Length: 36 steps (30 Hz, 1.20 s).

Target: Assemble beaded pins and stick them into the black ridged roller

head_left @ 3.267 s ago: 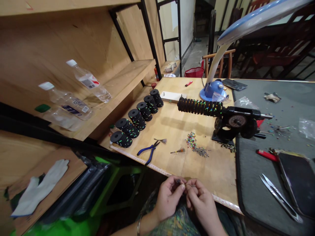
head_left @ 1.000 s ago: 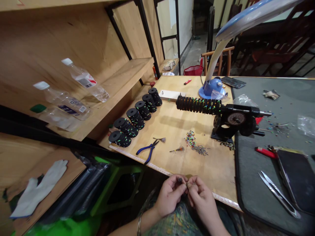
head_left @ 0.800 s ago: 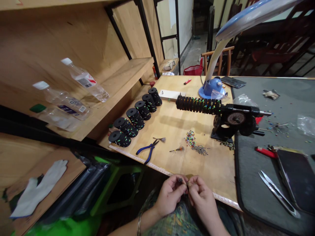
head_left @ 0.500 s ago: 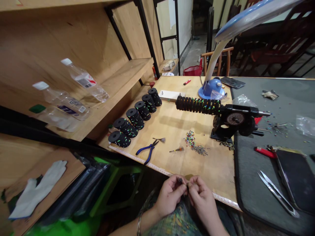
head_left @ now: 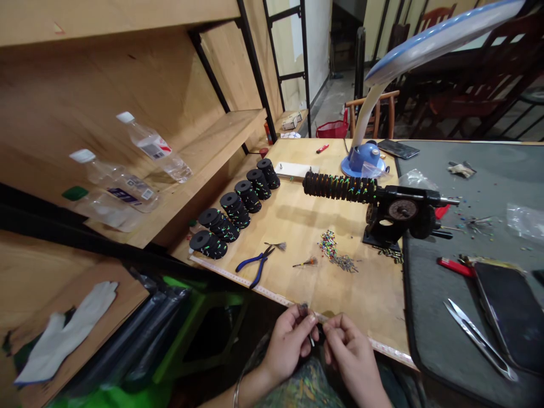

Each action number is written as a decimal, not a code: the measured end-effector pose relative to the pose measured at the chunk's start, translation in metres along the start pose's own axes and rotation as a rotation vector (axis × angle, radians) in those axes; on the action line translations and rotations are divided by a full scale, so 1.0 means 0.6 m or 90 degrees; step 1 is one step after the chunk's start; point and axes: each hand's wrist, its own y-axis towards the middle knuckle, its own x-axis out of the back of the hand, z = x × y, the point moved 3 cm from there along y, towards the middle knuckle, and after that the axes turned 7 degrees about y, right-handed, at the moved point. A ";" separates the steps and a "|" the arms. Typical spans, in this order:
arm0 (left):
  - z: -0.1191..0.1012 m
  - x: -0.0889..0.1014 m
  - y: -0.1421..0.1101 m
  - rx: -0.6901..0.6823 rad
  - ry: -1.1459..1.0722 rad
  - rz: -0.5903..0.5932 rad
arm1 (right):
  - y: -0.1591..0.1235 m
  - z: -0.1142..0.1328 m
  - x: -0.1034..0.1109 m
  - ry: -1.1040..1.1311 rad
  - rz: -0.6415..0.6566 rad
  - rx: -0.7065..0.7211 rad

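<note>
My left hand [head_left: 289, 343] and my right hand [head_left: 351, 357] meet just below the near edge of the wooden table [head_left: 297, 215]. Both are closed in a pinch around a tiny dark piece [head_left: 304, 309] that I cannot make out. A little pile of coloured beads and metal pins [head_left: 335, 254] lies on the wood ahead of my hands. Blue-handled pliers [head_left: 256, 264] rest to its left. A black winding device [head_left: 393, 214] carries a rod of black spools [head_left: 340, 186]. More black spools [head_left: 238, 207] stand in a row at the table's left edge.
Plastic bottles [head_left: 127, 170] lie on a wooden shelf at left, a white glove [head_left: 63, 334] lower down. A blue desk lamp [head_left: 365, 153] stands behind the winder. On the grey mat [head_left: 467, 187] at right lie scissors [head_left: 478, 340], a red lighter [head_left: 455, 266] and a dark tablet [head_left: 510, 309].
My hands have sunk slightly lower and nearer to me, still pinched together on the small piece. The view has tilted a little; nothing on the table has moved.
</note>
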 end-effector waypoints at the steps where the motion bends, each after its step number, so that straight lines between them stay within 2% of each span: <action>1: 0.000 0.001 -0.001 -0.002 0.007 -0.004 | -0.001 0.000 0.000 -0.009 0.005 0.011; 5: -0.001 0.005 -0.007 -0.026 0.048 -0.028 | -0.006 0.004 -0.006 -0.048 0.039 0.040; 9: -0.004 0.007 -0.010 -0.058 0.075 -0.049 | -0.008 0.008 -0.008 -0.056 0.032 0.044; 17: -0.008 0.007 -0.012 -0.147 0.122 -0.113 | -0.005 0.003 -0.012 -0.051 0.041 0.005; 21: -0.001 0.012 -0.009 -0.191 0.172 -0.122 | -0.003 -0.003 -0.014 -0.030 0.042 -0.024; 36: 0.009 0.019 -0.008 -0.263 0.292 -0.126 | 0.003 -0.002 -0.009 -0.011 0.049 -0.057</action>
